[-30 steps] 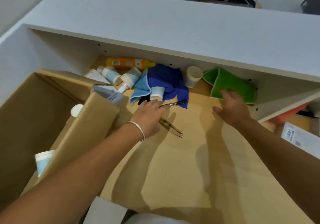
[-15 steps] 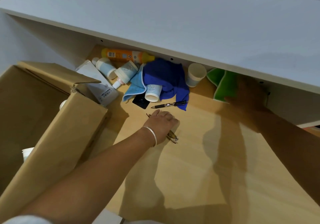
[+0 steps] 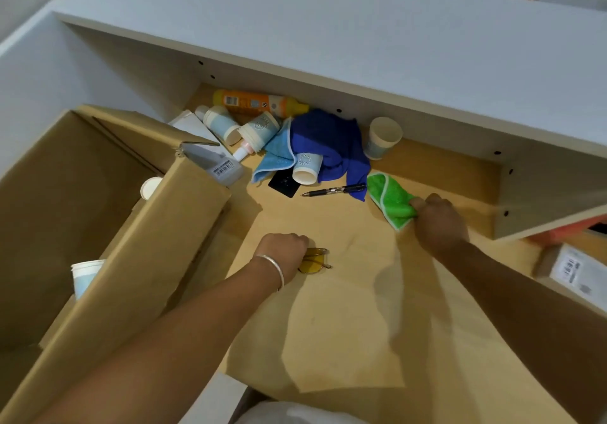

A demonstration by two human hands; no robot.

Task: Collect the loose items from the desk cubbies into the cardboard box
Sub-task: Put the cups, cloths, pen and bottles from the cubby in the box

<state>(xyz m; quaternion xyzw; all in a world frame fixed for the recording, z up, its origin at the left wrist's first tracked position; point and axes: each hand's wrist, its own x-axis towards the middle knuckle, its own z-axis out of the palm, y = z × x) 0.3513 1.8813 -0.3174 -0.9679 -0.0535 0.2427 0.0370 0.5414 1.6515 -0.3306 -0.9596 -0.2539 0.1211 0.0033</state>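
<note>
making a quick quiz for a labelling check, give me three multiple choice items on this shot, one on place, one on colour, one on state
1. Where does the pen lie?
A. in the box
B. on the desk in front of the blue cloth
C. on the shelf top

2. What colour is the cloth in the right hand?
A. green
B. red
C. white

3. What is the left hand doing?
A. lying flat and open
B. closed on the glasses
C. holding a cup

Answers: B, the pen rests on bare wood by the cloth's edge; A, bright green fabric bunches in the fist; B, fingers curl over the yellow lenses.
</note>
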